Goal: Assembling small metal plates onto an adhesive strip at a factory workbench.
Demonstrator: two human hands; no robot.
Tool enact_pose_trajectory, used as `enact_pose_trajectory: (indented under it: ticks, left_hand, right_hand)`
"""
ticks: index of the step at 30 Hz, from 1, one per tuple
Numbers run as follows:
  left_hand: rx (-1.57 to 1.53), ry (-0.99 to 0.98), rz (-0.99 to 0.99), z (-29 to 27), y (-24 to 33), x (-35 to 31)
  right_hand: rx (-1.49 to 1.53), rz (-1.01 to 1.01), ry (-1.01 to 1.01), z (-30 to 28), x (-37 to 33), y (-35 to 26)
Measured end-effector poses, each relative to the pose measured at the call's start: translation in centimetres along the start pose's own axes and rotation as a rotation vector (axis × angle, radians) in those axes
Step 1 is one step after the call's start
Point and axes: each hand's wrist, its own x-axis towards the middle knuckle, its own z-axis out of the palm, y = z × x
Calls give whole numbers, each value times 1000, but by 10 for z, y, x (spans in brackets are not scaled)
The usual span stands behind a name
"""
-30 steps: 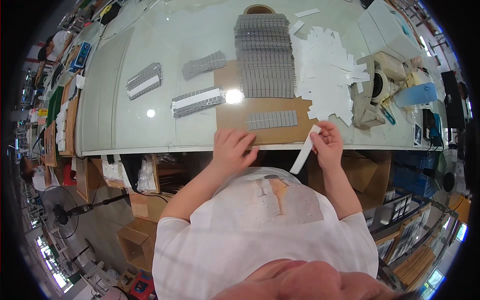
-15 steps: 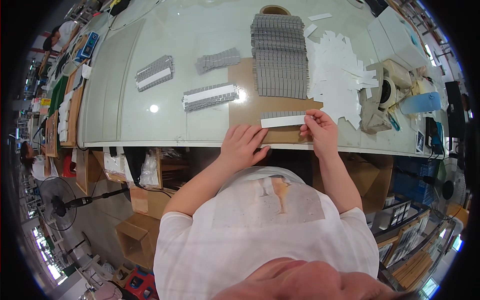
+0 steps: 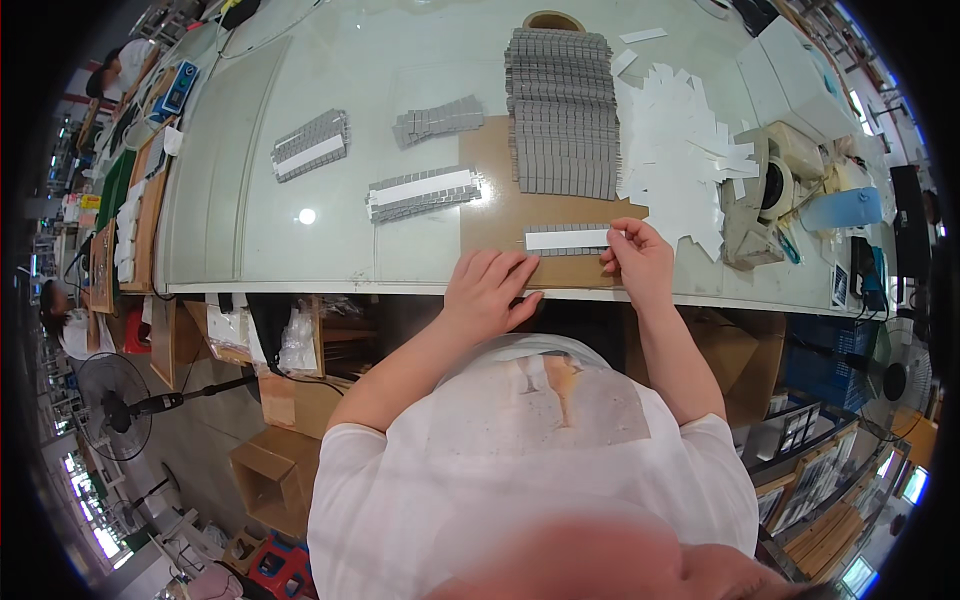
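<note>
In front of me, a white paper strip (image 3: 567,240) lies lengthwise along a grey segmented strip (image 3: 575,251), whose edges show above and below it. The right end of the white strip is pinched between the thumb and fingers of my right hand (image 3: 642,262). My left hand (image 3: 490,292) rests palm down at the table's front edge, fingers stretched out and thumb apart, its fingertips by the left end of the strips. Both strips lie on a brown cardboard sheet (image 3: 490,235).
Beyond lies a big stack of grey strips (image 3: 565,120), with a pile of white paper strips (image 3: 670,150) to its right. Small grey bundles (image 3: 420,206) sit on the left. A tape dispenser (image 3: 755,215) and blue bottle (image 3: 840,207) stand at the right.
The white strip has shifted slightly away from me, from the grey strip's near edge to its middle. Grey now shows on both sides of it. My hands have barely moved.
</note>
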Motion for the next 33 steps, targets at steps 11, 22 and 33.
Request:
enact_pose_trajectory:
  ticks: [11, 22, 33]
  left_hand:
    - [4, -23, -12, 2, 0, -1]
    - [-15, -15, -11, 0, 2, 3]
    - [22, -20, -11, 3, 0, 0]
  right_hand:
    - [-62, 6, 3, 2, 1, 0]
    - [-324, -394, 251, -58, -9, 12]
    - [-191, -156, 539, -250, 45, -39]
